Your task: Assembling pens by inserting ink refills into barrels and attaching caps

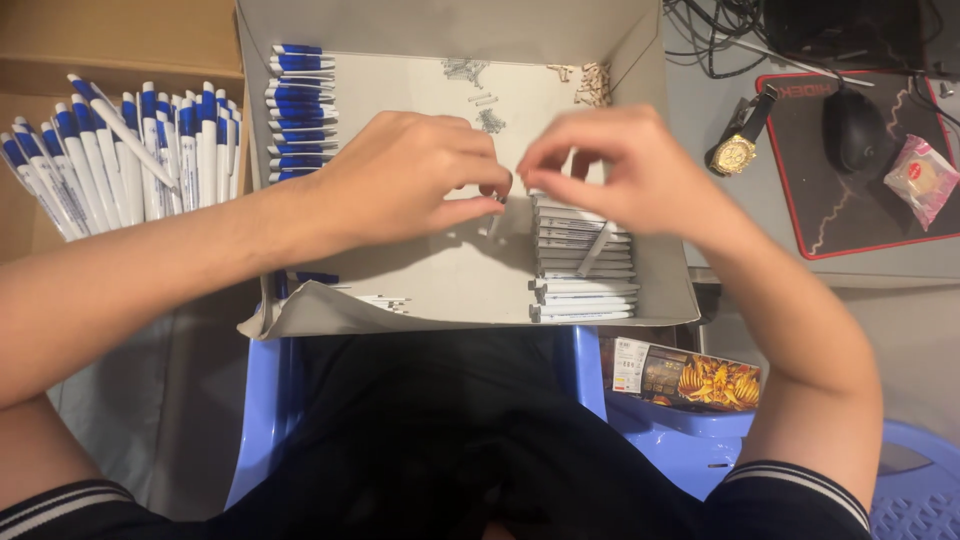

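My left hand [405, 180] and my right hand [625, 170] meet over the middle of an open grey cardboard box [660, 290]. Fingertips of both hands pinch a small pen part [503, 197] between them; it is mostly hidden by the fingers. Below my right hand lies a stack of white pen barrels [583, 265]. A row of blue and white pen pieces [300, 110] lines the box's left side. Small springs [488, 120] and pale tips [593, 83] lie at the box's far end.
A brown box at the left holds several finished blue and white pens [130, 155]. To the right are a gold wristwatch [738, 150], a black mouse [853, 128] on a black mat, and a wrapped snack [922, 178]. A blue plastic stool [690, 450] holds a printed packet [690, 378].
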